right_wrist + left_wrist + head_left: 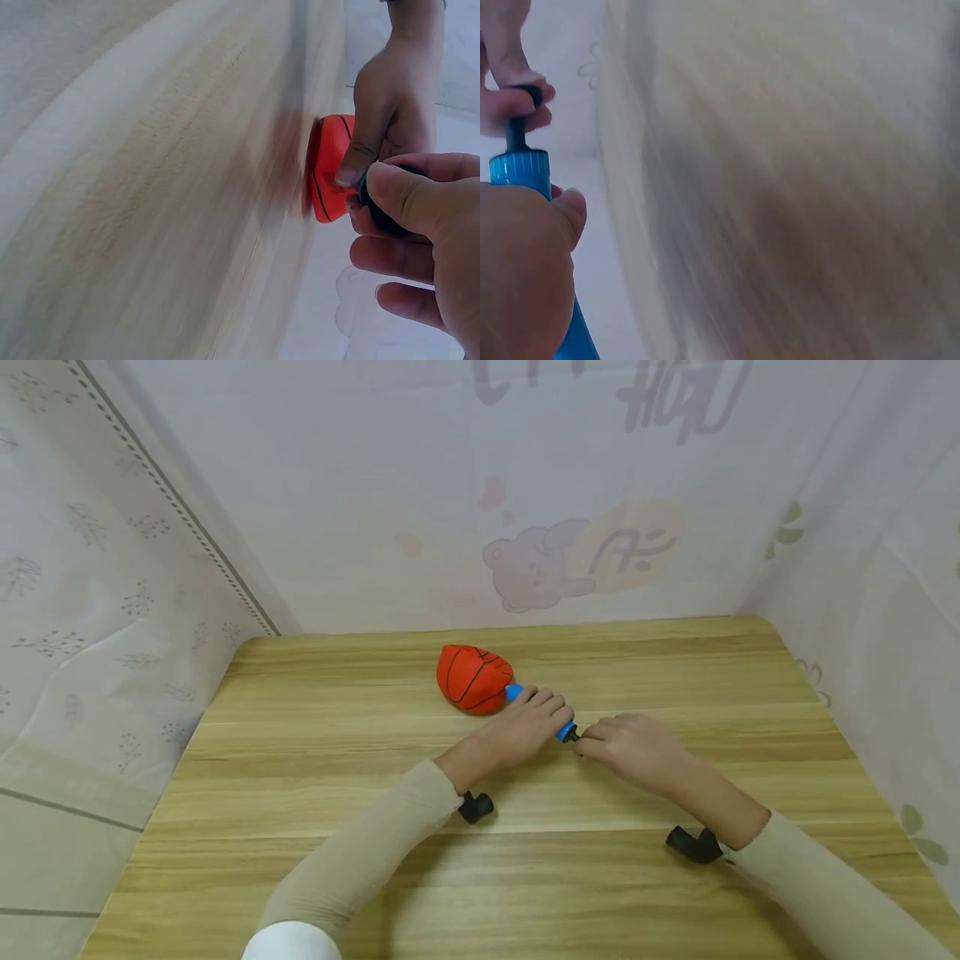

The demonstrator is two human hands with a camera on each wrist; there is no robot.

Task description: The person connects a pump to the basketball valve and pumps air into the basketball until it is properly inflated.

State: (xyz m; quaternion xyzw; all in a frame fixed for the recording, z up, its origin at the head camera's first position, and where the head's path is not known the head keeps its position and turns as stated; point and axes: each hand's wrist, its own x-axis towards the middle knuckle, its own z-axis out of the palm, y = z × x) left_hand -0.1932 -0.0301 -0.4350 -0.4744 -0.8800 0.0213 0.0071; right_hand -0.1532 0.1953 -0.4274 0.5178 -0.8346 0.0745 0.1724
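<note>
A red ball (pixel 472 681) with black lines, like a small basketball, sits partly collapsed toward the back of the wooden table. Beside it my left hand (pixel 527 724) grips the barrel of a blue hand pump (pixel 521 170); the pump's far end meets the ball in the head view. Most of the barrel is hidden under the fingers. With thumb and fingers my right hand (pixel 637 752) pinches the pump's black handle (pixel 384 214). A short length of dark rod shows between handle and barrel in the left wrist view.
The wooden table (pixel 315 760) ends at a printed cloth backdrop (pixel 375 527) behind, with cloth also at both sides. Black wrist mounts (pixel 693 845) stick out below each forearm, close over the tabletop.
</note>
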